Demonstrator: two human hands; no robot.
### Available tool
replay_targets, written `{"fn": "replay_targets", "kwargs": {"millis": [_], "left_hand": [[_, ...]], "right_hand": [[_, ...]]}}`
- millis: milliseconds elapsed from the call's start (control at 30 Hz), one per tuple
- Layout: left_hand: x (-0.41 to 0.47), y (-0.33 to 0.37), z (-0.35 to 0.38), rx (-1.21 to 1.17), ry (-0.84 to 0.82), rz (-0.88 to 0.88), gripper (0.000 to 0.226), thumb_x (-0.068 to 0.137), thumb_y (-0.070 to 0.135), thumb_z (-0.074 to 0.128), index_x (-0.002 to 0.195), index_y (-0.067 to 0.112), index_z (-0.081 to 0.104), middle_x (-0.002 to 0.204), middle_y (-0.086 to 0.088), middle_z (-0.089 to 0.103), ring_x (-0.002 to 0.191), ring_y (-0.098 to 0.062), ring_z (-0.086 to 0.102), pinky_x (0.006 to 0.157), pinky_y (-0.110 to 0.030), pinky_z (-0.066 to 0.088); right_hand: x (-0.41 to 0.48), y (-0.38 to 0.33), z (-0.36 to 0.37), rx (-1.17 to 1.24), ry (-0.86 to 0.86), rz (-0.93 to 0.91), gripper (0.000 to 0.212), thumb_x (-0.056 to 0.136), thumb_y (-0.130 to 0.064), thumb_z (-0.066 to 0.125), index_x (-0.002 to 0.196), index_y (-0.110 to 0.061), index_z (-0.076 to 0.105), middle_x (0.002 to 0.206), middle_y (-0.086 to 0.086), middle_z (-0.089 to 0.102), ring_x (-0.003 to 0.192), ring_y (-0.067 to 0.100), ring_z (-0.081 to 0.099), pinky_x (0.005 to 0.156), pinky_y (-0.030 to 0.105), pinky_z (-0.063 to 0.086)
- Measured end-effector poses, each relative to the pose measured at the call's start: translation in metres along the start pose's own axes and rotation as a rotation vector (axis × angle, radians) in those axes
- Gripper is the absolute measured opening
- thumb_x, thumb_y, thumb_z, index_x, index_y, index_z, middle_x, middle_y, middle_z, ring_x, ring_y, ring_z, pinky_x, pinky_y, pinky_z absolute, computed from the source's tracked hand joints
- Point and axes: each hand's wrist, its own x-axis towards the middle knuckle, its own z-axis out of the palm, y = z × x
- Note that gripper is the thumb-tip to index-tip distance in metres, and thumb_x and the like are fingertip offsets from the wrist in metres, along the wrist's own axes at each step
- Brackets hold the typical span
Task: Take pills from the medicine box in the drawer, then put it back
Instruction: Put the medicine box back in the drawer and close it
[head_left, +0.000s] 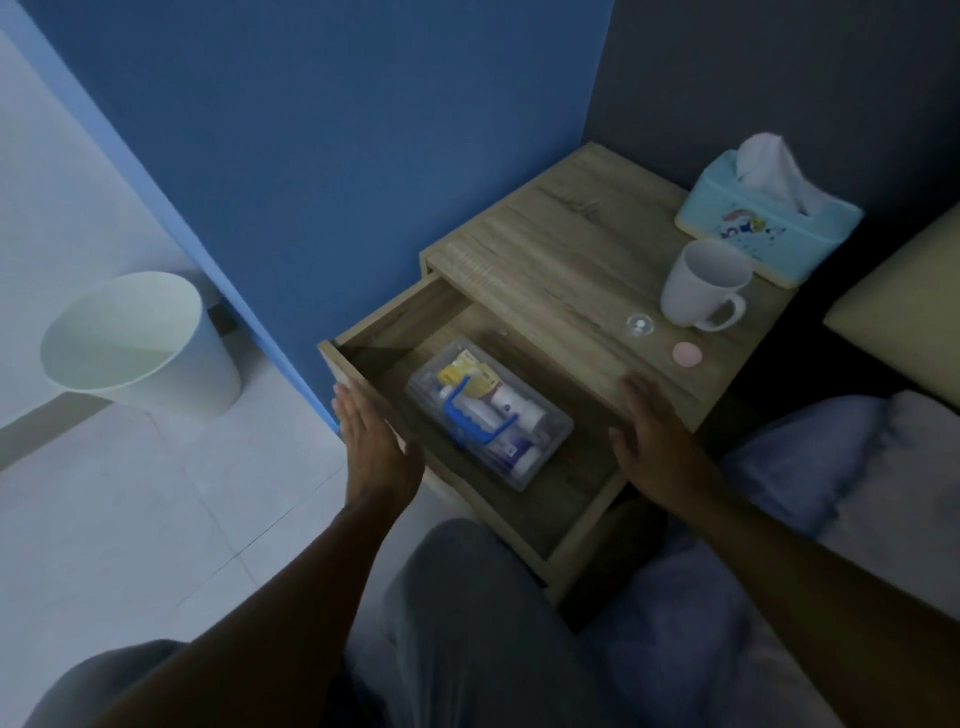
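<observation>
1. Blue wall and pale floor tiles frame a wooden nightstand (545, 249) with its drawer (363, 358) pulled out toward 7 o'clock; a white bin (140, 343) stands at 9 o'clock.
2. Inside the drawer lies the box (488, 415), near the middle of the drawer floor, running from 11 to 5 o'clock.
3. It is a clear plastic case with a blue handle across its top; through it show a white bottle, a yellow pack and a purple-and-white pack. Whether the lid is latched I cannot tell.
4. On the nightstand top at 2 o'clock sit a mug (706, 286), a tissue box (769, 218), a small clear cap (640, 326) with something white in it, and a pink disc (687, 355).
5. Left hand (369, 436) is flat, fingers spread, by the drawer's left wall; right hand (649, 441) is likewise spread at the right edge. Neither holds anything.
6. Judgement: if that white thing is a pill, the taking is done and the box is back, leaving only the drawer to shut. It could equally be the start, with the box about to be lifted.
</observation>
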Motion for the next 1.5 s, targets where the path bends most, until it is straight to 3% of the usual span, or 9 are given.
{"fn": "replay_targets", "kwargs": {"millis": [133, 200, 333, 533, 700, 900, 1067, 1267, 1500], "left_hand": [[-0.002, -0.019, 0.011, -0.199, -0.135, -0.162, 0.091, 0.090, 0.025, 0.062, 0.153, 0.023, -0.005, 0.163, -0.006, 0.005, 0.149, -0.032, 0.010, 0.116, -0.055, 0.023], [-0.003, -0.023, 0.014, -0.280, -0.245, -0.181, 0.087, 0.092, 0.032, 0.059, 0.153, 0.029, -0.004, 0.161, -0.004, 0.021, 0.144, -0.031, 0.029, 0.110, -0.051, 0.034], [-0.003, -0.027, 0.023, -0.455, -0.321, -0.197, 0.085, 0.092, 0.040, 0.057, 0.151, 0.037, -0.004, 0.157, 0.001, 0.029, 0.138, -0.026, 0.038, 0.105, -0.043, 0.040], [0.001, -0.028, 0.039, -0.653, -0.373, -0.172, 0.081, 0.095, 0.034, 0.052, 0.151, 0.037, -0.006, 0.154, 0.007, 0.030, 0.111, 0.002, 0.052, 0.079, -0.009, 0.050], [0.012, -0.007, 0.054, -0.679, -0.383, -0.170, 0.084, 0.097, 0.032, 0.050, 0.151, 0.034, -0.014, 0.160, 0.003, 0.019, 0.130, -0.011, 0.040, 0.095, -0.023, 0.041], [0.028, 0.019, 0.075, -0.707, -0.399, -0.130, 0.089, 0.098, 0.031, 0.048, 0.147, 0.034, -0.026, 0.162, 0.000, 0.008, 0.133, -0.014, 0.035, 0.102, -0.031, 0.037], [0.043, 0.038, 0.096, -0.690, -0.400, -0.093, 0.090, 0.098, 0.033, 0.047, 0.146, 0.033, -0.029, 0.162, 0.004, 0.001, 0.126, -0.007, 0.030, 0.102, -0.032, 0.034], [0.061, 0.061, 0.118, -0.668, -0.400, -0.081, 0.087, 0.099, 0.034, 0.046, 0.146, 0.034, -0.027, 0.161, 0.002, 0.008, 0.141, -0.021, 0.025, 0.110, -0.043, 0.032], [0.076, 0.085, 0.144, -0.593, -0.341, -0.061, 0.089, 0.097, 0.043, 0.042, 0.147, 0.025, -0.029, 0.163, -0.004, -0.010, 0.150, -0.026, 0.002, 0.120, -0.051, 0.016]], "right_hand": [[0.000, 0.010, 0.006, -0.066, -0.021, -0.052, 0.059, 0.100, -0.025, 0.051, 0.152, -0.007, 0.030, 0.162, 0.011, 0.022, 0.151, 0.027, 0.018, 0.121, 0.037, 0.014], [0.000, 0.010, 0.008, -0.079, 0.006, -0.074, 0.056, 0.100, -0.019, 0.051, 0.151, -0.004, 0.033, 0.161, 0.014, 0.025, 0.149, 0.030, 0.022, 0.121, 0.041, 0.018], [-0.003, 0.013, 0.011, -0.141, 0.010, -0.132, 0.058, 0.098, -0.008, 0.050, 0.151, -0.002, 0.030, 0.160, 0.018, 0.025, 0.149, 0.034, 0.023, 0.118, 0.053, 0.027], [-0.003, 0.020, 0.015, -0.130, 0.040, -0.166, 0.059, 0.094, -0.003, 0.049, 0.150, -0.002, 0.033, 0.160, 0.016, 0.028, 0.148, 0.033, 0.026, 0.116, 0.056, 0.030], [0.000, 0.025, 0.019, -0.069, 0.063, -0.158, 0.052, 0.098, -0.004, 0.047, 0.149, -0.003, 0.037, 0.159, 0.014, 0.031, 0.148, 0.031, 0.028, 0.116, 0.055, 0.031], [0.001, 0.027, 0.020, -0.035, 0.041, -0.101, 0.059, 0.100, -0.039, 0.031, 0.152, -0.014, 0.032, 0.163, 0.004, 0.024, 0.151, 0.021, 0.017, 0.121, 0.048, 0.023], [0.000, 0.025, 0.018, -0.028, 0.005, -0.092, 0.059, 0.100, -0.037, 0.025, 0.154, -0.013, 0.027, 0.164, 0.002, 0.018, 0.152, 0.019, 0.014, 0.122, 0.047, 0.020], [-0.001, 0.021, 0.016, -0.063, 0.015, -0.085, 0.054, 0.104, -0.032, 0.029, 0.154, -0.010, 0.027, 0.164, 0.004, 0.018, 0.152, 0.021, 0.012, 0.123, 0.043, 0.016], [-0.002, 0.023, 0.021, -0.108, 0.059, -0.118, 0.054, 0.103, -0.028, 0.030, 0.153, -0.010, 0.028, 0.163, 0.005, 0.021, 0.152, 0.017, 0.013, 0.124, 0.037, 0.013]]}}
